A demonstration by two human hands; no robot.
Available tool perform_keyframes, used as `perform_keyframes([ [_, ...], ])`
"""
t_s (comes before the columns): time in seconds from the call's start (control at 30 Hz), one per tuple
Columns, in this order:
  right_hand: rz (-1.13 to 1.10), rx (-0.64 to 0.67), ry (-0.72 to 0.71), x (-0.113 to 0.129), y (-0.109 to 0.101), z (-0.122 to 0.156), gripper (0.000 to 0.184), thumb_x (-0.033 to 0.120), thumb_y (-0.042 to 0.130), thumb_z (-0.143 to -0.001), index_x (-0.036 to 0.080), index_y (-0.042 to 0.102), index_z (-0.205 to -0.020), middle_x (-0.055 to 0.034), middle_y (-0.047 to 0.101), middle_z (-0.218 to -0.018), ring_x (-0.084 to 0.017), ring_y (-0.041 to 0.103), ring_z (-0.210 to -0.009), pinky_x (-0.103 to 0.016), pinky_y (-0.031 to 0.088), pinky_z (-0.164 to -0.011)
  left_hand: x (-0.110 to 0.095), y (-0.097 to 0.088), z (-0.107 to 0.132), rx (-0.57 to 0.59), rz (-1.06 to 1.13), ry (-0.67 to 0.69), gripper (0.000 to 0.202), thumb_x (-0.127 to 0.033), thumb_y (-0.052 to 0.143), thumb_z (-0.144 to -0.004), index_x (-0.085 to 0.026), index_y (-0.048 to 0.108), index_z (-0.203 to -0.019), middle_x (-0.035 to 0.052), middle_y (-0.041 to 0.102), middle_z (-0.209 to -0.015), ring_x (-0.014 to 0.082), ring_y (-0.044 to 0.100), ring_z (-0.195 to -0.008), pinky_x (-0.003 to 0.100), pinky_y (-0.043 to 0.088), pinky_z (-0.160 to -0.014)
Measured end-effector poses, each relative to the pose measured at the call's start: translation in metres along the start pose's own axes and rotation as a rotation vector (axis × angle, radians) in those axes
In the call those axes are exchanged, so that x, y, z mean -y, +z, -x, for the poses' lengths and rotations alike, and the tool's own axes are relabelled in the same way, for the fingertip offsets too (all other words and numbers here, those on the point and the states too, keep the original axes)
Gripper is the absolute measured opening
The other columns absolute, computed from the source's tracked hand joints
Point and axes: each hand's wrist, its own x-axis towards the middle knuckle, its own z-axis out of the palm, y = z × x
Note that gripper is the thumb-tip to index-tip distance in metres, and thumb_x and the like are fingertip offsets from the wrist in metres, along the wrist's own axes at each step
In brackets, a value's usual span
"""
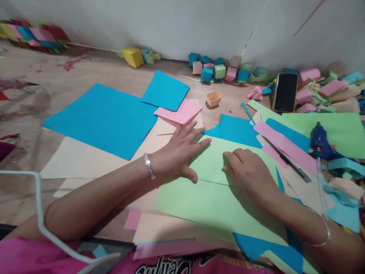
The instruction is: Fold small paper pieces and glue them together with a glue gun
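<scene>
Light-green paper (211, 207) could slip askew if pressed unevenly — left hand (182, 147) is spread, right hand (246, 167) curled, its grip unclear.

Craft workspace, coloured paper (211, 205), glue gun (319, 141)

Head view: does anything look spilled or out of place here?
Reddish stains mark the brown surface at upper left, possibly an old spill. Beyond the right hand, a cutter-like tool lies loose among paper scraps, which looks untidy.
</scene>
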Motion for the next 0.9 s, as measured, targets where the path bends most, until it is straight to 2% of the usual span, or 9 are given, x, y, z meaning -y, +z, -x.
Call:
perform_keyframes([
  [0.1,-0.240,0.033,0.065,-0.009,0.000,-0.001,0.011,0.017,0.050,-0.089,0.015,0.060,-0.084,-0.0074,0.060,-0.080,-0.021,0.053,-0.078,-0.031,0.034,-0.066,-0.002,-0.003,-0.003,-0.093,0.072,-0.028,0.098,-0.075,0.072,-0.052,-0.025,0.054,-0.133,0.0166,0.030,-0.153,0.0457,0.010,-0.143,0.067,0.015,-0.111],
  [0.2,-0.451,0.037,0.131,-0.014,-0.005,-0.002,0.012,0.017,0.048,-0.088,0.018,0.054,-0.078,-0.0032,0.059,-0.076,-0.017,0.053,-0.073,-0.028,0.035,-0.063,-0.006,-0.007,-0.006,-0.246,0.228,-0.032,0.079,-0.068,0.074,-0.058,-0.024,0.062,-0.123,0.0147,0.046,-0.144,0.0399,0.028,-0.139,0.059,0.027,-0.112],
  [0.3,-0.610,0.002,0.224,-0.016,-0.010,-0.004,0.009,0.018,0.049,-0.088,0.020,0.053,-0.080,0.0013,0.058,-0.071,-0.013,0.051,-0.063,-0.025,0.034,-0.059,-0.011,-0.010,-0.007,-0.381,0.540,-0.069,0.077,-0.054,0.080,-0.064,-0.026,0.054,-0.132,0.0113,0.061,-0.127,0.0292,0.054,-0.121,0.047,0.042,-0.105],
  [0.43,-0.759,-0.025,0.321,-0.018,-0.010,-0.006,0.009,0.022,0.050,-0.088,0.021,0.056,-0.082,0.0041,0.059,-0.065,-0.012,0.053,-0.058,-0.024,0.037,-0.057,-0.013,-0.013,-0.005,-0.409,0.881,-0.156,0.090,-0.039,0.082,-0.070,-0.024,0.036,-0.145,0.0082,0.069,-0.109,0.0227,0.065,-0.106,0.039,0.050,-0.098],
  [0.57,-0.852,-0.076,0.370,-0.019,-0.006,-0.006,0.013,0.026,0.051,-0.088,0.021,0.061,-0.083,0.0010,0.064,-0.073,-0.014,0.058,-0.063,-0.025,0.041,-0.057,-0.012,-0.013,-0.003,-0.403,0.750,-0.162,0.099,-0.038,0.084,-0.066,-0.024,0.029,-0.148,0.0090,0.069,-0.109,0.0222,0.065,-0.102,0.037,0.051,-0.089],
  [0.67,-0.801,-0.260,0.330,-0.020,-0.005,-0.006,0.014,0.025,0.053,-0.088,0.020,0.066,-0.085,-0.0045,0.069,-0.090,-0.018,0.062,-0.080,-0.029,0.046,-0.065,-0.011,-0.013,-0.003,-0.403,0.557,-0.134,0.094,-0.042,0.084,-0.064,-0.023,0.037,-0.144,0.0092,0.069,-0.110,0.0228,0.064,-0.101,0.039,0.049,-0.091],
  [0.73,-0.687,-0.428,0.261,-0.020,-0.007,-0.006,0.013,0.023,0.056,-0.087,0.021,0.069,-0.085,-0.0073,0.067,-0.098,-0.020,0.060,-0.090,-0.033,0.047,-0.073,-0.012,-0.013,-0.003,-0.434,0.417,-0.104,0.076,-0.041,0.082,-0.068,-0.023,0.050,-0.134,0.0085,0.070,-0.109,0.0237,0.062,-0.103,0.042,0.047,-0.093],
  [0.83,-0.462,-0.637,0.157,-0.020,-0.014,-0.003,0.013,0.017,0.061,-0.086,0.022,0.072,-0.089,-0.0071,0.062,-0.092,-0.018,0.055,-0.083,-0.033,0.044,-0.072,-0.014,-0.014,-0.003,-0.454,0.235,0.008,0.024,-0.037,0.072,-0.079,-0.023,0.071,-0.099,0.0065,0.071,-0.107,0.0249,0.059,-0.108,0.043,0.045,-0.093],
  [0.9,-0.331,-0.740,0.076,-0.018,-0.018,-0.002,0.018,0.010,0.064,-0.083,0.023,0.072,-0.091,-0.0047,0.060,-0.083,-0.017,0.052,-0.077,-0.031,0.041,-0.069,-0.016,-0.016,-0.003,-0.425,0.130,0.078,0.019,-0.043,0.069,-0.080,-0.024,0.073,-0.081,0.0051,0.071,-0.111,0.0274,0.054,-0.116,0.046,0.041,-0.098],
])
